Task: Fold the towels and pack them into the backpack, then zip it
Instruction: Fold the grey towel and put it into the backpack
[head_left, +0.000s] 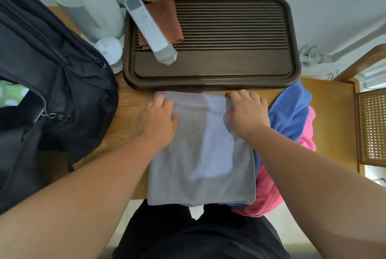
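Note:
A grey towel (200, 154) lies folded lengthwise on the wooden table (129, 99), its near end hanging over the front edge. My left hand (158, 116) presses on its far left corner, fingers pinching the cloth. My right hand (246, 110) grips the far right corner. A blue towel (290, 110) and a pink towel (269, 191) lie crumpled under and to the right of the grey one. The black backpack (48, 83) stands at the left with its main zip open.
A dark wooden slatted tray (219, 70) sits just behind the towel, holding a brown cloth (167, 18) and a white remote (148, 26). A white kettle (87, 1) stands at the back left. A cane chair (371, 127) is at the right.

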A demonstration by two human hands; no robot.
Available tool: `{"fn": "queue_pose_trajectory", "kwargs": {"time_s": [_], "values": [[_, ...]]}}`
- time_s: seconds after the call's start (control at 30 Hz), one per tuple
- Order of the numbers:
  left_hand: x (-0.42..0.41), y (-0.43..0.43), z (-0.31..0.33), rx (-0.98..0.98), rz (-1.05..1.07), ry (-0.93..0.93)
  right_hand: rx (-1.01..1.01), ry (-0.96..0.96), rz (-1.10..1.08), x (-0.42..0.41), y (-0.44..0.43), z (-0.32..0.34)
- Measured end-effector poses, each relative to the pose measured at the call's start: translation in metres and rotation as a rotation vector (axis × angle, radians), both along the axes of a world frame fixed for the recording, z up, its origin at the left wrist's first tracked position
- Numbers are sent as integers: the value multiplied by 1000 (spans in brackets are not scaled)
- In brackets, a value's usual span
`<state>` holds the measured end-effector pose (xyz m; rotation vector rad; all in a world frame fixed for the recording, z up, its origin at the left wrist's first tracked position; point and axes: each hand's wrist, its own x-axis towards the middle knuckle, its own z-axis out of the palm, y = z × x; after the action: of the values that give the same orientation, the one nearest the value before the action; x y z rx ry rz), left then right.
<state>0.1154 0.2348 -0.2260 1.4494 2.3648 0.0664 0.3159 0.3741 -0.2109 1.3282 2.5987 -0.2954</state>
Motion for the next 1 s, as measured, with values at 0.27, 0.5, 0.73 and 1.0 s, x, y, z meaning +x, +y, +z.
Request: {"fn": "queue_pose_trajectory", "kwargs": {"time_s": [0.27, 0.5, 0.73, 1.0], "values": [[-7, 22, 7, -101, -185, 147, 18, -183, 159, -12, 9, 5], [0, 30, 23, -196, -282, 290, 39, -227, 312, -9, -6, 6], [0, -2, 32, -78, -213, 140, 53, -131, 389, 6, -7, 12], [-21, -11, 56, -24, 102, -69, -94, 13, 280, 4, 17, 46]]}}
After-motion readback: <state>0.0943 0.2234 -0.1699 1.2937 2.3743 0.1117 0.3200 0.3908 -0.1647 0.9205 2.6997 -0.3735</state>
